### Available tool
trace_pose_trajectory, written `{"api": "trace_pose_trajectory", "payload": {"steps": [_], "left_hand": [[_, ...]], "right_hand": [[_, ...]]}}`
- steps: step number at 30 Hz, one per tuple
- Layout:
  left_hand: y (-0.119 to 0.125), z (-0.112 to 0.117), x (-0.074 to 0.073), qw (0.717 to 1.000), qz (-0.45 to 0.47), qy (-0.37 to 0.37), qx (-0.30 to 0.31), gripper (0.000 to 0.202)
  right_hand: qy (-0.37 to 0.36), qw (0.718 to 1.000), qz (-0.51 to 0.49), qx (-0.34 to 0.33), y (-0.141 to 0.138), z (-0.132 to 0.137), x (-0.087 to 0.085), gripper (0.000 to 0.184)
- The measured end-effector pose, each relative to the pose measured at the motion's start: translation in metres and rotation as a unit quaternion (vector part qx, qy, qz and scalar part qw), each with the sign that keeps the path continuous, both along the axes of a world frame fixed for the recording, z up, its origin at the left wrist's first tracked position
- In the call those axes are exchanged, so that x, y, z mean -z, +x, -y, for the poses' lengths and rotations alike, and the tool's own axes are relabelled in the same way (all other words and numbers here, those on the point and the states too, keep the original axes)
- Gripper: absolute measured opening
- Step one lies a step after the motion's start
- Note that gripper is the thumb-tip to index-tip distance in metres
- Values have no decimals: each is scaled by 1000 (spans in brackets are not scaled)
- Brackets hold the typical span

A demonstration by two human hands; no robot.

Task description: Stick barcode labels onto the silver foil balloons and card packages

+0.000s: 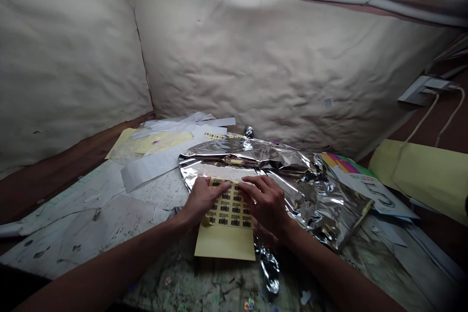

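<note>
A yellow backing sheet (224, 243) with several rows of small barcode stickers lies on the worn table, its upper end over a flat silver foil balloon (285, 165). My left hand (203, 200) rests on the sheet's left edge, fingers stretched flat across its top. My right hand (265, 202) lies on the sheet's right side, fingers bent down onto the stickers near the top row; whether it pinches one is hidden.
Loose white strips (153, 165) and yellow sheets (146, 142) lie at the back left. A colourful printed card (360, 175) and a large yellow paper (424, 175) sit on the right. A wall socket with cables (420, 90) is at the far right. Padded panels stand behind.
</note>
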State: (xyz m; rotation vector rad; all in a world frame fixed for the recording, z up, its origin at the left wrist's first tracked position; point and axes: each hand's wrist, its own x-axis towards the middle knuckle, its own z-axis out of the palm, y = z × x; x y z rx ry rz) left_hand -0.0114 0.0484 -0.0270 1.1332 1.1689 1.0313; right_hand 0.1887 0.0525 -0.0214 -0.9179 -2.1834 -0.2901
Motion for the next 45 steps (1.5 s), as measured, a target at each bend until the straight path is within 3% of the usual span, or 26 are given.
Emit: {"api": "trace_pose_trajectory", "payload": {"steps": [5, 8, 11, 15, 18, 24, 26, 31, 33, 35, 38, 41, 45], "left_hand": [[0, 0, -1, 999, -5, -29, 19, 41], [-2, -2, -5, 999, -21, -42, 19, 40], [-9, -6, -12, 993, -52, -78, 73, 39], [-19, -6, -20, 953, -53, -134, 266, 34], [-20, -1, -25, 915, -37, -142, 375, 30], [-15, 3, -22, 890, -97, -128, 427, 59], [-15, 2, -18, 886, -130, -104, 432, 62], [-16, -1, -11, 884, -151, -86, 433, 64], [-16, 0, -11, 887, -152, -81, 429, 62], [-16, 0, -10, 892, -146, -78, 421, 62], [-16, 0, -10, 896, -138, -77, 415, 63], [-16, 0, -10, 890, -152, -61, 424, 62], [-17, 0, -10, 890, -166, -42, 423, 59]], "right_hand": [[-112, 992, -64, -17, -3, 8, -9, 10], [-233, 958, -160, -42, 7, 20, -25, 5], [-397, 886, -231, -59, 29, 33, -38, 10], [-588, 758, -278, -47, 57, 47, -30, 23], [-631, 719, -290, -34, 63, 52, -15, 28], [-608, 749, -264, -16, 65, 51, -1, 26], [-582, 778, -235, -9, 66, 51, 1, 19], [-451, 882, -124, 52, 59, 55, 8, 4], [-417, 901, -99, 66, 58, 58, 10, 4], [-401, 908, -99, 67, 60, 60, 8, 15], [-383, 922, -44, 12, 72, 63, -2, 27], [-379, 918, 71, -89, 85, 66, -12, 22], [-336, 930, 85, -125, 94, 70, -5, 21]]}}
